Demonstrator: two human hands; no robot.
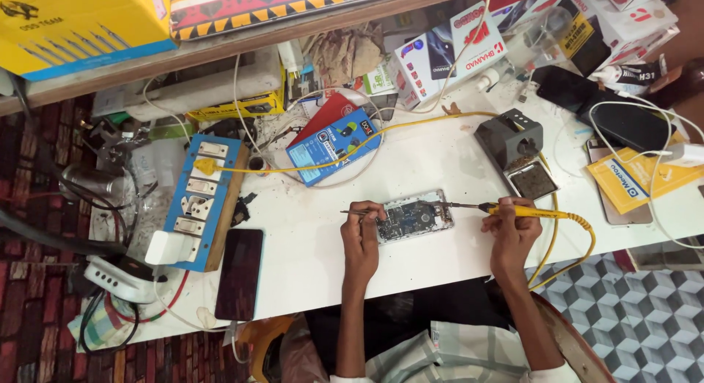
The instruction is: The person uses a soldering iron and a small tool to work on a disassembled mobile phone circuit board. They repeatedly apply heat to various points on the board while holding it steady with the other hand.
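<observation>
An opened phone (415,216), its circuit board exposed, is laid face down near the front edge of the white bench (323,251), between the two hands. A pair of thin tweezers (358,211) is pinched between the fingers of the left hand (361,232), which rests against the left end of the phone; the tips appear to be set at the board, though the exact contact is too small to be told. A yellow-handled soldering iron (513,209) is gripped closed in the right hand (511,232), with its metal tip brought to the right end of the phone. Several risks can be judged from here: neighbouring parts could be scorched or bridged if the tip were allowed to slide, the small piece under the tweezers could be flicked away if the pinch slipped, and the iron could be tugged off line by its yellow cable (579,240), which loops past the bench edge. Counted: one opened phone, one pair of tweezers, one iron, one iron stand (513,144), one blue switchboard (199,199), and one dark phone (239,273) lying apart at the left
</observation>
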